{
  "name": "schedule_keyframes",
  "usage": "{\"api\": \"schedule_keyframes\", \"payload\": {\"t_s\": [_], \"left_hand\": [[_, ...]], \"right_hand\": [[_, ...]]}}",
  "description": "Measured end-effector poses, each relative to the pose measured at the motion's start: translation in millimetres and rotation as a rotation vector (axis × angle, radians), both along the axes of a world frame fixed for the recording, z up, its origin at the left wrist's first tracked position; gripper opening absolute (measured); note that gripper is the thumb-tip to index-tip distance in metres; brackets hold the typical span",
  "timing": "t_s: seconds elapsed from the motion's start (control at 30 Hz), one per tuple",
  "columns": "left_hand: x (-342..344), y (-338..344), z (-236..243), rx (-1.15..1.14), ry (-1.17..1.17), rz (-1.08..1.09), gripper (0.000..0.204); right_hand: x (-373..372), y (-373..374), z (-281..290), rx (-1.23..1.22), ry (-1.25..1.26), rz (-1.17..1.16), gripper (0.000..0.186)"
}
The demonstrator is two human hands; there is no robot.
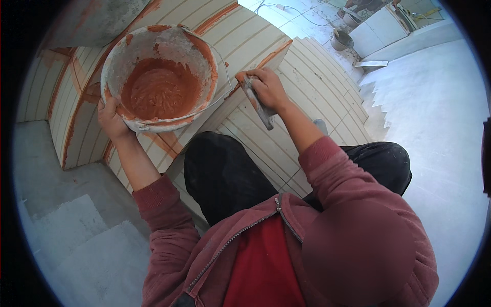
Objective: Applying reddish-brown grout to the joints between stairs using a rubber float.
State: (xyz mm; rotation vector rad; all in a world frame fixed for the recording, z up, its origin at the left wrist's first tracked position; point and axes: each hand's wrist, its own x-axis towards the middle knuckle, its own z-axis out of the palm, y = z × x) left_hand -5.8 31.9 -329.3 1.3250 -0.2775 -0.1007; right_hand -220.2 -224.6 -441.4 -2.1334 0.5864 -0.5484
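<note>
My left hand (113,118) is closed on the rim of a white, orange-smeared bucket (115,61), which holds orange-red paste (161,89) and has a wire handle hanging toward the right. The bucket is held at the upper left, over tiled steps (289,71) with orange material along their edges and joints. My right hand (268,89), to the right of the bucket, is wrapped round a flat float (261,110), which is tilted downward and smeared with orange at its upper end, near a step's edge.
Tiled steps descend toward the upper right, where a person (360,5) is partly visible beside a small bucket (341,41), a pale block (371,36), a cable and a metal bar (371,64). A pale wall (424,112) runs along the right; grey stepped surfaces (76,220) lie at lower left.
</note>
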Motion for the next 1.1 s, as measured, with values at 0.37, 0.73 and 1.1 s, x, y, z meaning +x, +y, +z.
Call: {"api": "schedule_keyframes", "payload": {"t_s": [0.37,0.73,1.1], "left_hand": [[3,8,-7,0.012,-0.082,0.026,0.027],[0,6,1,-0.047,-0.019,-0.011,0.031],[4,7,1,-0.058,-0.039,-0.023,0.032]], "right_hand": [[-34,56,-38,0.543,-0.124,0.068,0.038],[1,89,-10,-0.086,-0.22,0.114,0.049],[-20,63,-24,0.105,-0.124,-0.033,0.051]]}}
